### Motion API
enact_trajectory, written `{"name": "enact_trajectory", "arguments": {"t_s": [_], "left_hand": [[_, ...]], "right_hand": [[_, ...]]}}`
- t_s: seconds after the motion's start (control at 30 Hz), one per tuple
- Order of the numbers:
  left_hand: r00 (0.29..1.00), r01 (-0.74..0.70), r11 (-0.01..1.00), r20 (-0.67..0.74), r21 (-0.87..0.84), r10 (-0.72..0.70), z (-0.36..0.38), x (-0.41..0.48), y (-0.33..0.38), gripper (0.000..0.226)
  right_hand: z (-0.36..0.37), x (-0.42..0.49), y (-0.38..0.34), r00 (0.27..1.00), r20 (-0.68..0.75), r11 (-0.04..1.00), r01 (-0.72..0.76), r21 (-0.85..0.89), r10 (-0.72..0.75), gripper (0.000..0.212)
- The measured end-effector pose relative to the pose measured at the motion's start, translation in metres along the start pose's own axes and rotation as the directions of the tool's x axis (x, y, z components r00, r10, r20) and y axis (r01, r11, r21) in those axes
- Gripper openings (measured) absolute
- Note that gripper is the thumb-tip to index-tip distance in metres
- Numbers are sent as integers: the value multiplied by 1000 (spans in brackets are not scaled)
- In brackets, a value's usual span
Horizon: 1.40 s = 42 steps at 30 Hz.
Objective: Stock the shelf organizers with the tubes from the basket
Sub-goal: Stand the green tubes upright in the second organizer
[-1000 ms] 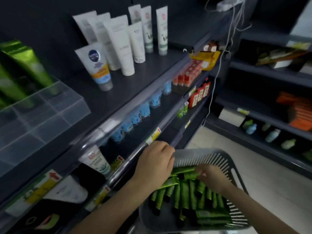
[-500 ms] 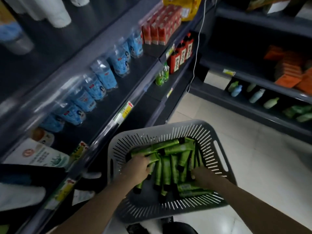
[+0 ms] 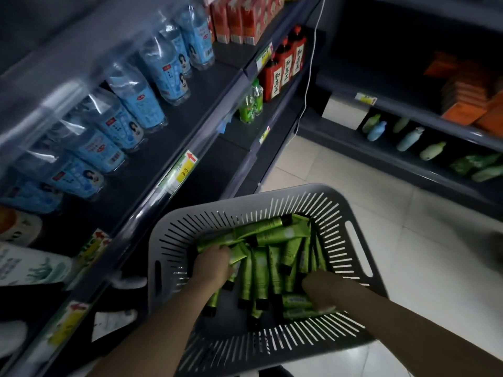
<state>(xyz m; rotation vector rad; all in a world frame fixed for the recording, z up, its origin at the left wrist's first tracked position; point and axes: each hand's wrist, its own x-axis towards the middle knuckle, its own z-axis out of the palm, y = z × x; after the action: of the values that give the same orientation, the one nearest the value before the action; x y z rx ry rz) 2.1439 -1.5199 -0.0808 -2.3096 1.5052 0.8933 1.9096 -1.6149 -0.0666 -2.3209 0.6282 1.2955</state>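
On the left, the shelf (image 3: 215,85) carries blue bottles (image 3: 152,104) just above the basket (image 3: 351,210). We see no organizers in view, so the tubes have some way to travel. The left hand (image 3: 212,265) is down among the green tubes (image 3: 261,276) in the basket, its fingers (image 3: 217,249) curled round a bunch of them. We judge that a loose handful could shed a tube on the lift, or drag along the crossed ones lying on top. The right hand (image 3: 322,291) lies on the tubes at the basket's near right. Its fingers are hidden, so we cannot tell whether it grips. What holds the basket up is out of sight — a hard tug might tip it toward the floor (image 3: 408,235).
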Motion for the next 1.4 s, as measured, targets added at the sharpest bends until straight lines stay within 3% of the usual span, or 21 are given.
{"name": "enact_trajectory", "arguments": {"t_s": [0.1, 0.27, 0.43, 0.57, 0.67, 0.77, 0.8, 0.93, 1.17, 1.4], "left_hand": [[998, 52, 998, 31, 16, -53, 3, 0, 4, 25], [996, 80, 989, 41, -126, -75, -1, -12, 10, 23], [994, 58, 942, -67, -331, -85, -23, -33, 15, 23], [970, -21, 920, -230, -391, -76, -57, -56, 16, 28], [926, -66, 894, -360, -443, -110, -90, -81, 14, 28], [864, -112, 904, -491, -412, -117, -124, -110, 5, 28], [853, -116, 897, -505, -427, -130, -136, -121, 1, 28], [787, -131, 871, -584, -473, -198, -188, -169, -12, 30], [563, -257, 817, -767, -516, -307, -262, -251, -45, 35], [389, -320, 771, -819, -550, -423, -290, -330, -94, 31]], "right_hand": [[-2, -6, 2, 999, -46, 996, -16, 91, 20, 31], [-21, -22, 3, 979, -197, 967, 0, 255, 52, 30], [-58, -45, 3, 917, -393, 900, 115, 420, 66, 24], [-94, -71, -6, 806, -581, 871, 201, 449, 113, 12], [-123, -93, -19, 753, -637, 735, 337, 588, 165, 13], [-152, -117, -40, 775, -611, 428, 502, 751, 163, 13], [-162, -124, -48, 766, -624, 379, 537, 753, 155, 10], [-211, -160, -86, 641, -756, 453, 641, 620, 130, 15], [-289, -230, -160, 395, -918, 385, 845, 370, 16, 11], [-328, -262, -238, 266, -956, 349, 914, 207, -128, 8]]}}
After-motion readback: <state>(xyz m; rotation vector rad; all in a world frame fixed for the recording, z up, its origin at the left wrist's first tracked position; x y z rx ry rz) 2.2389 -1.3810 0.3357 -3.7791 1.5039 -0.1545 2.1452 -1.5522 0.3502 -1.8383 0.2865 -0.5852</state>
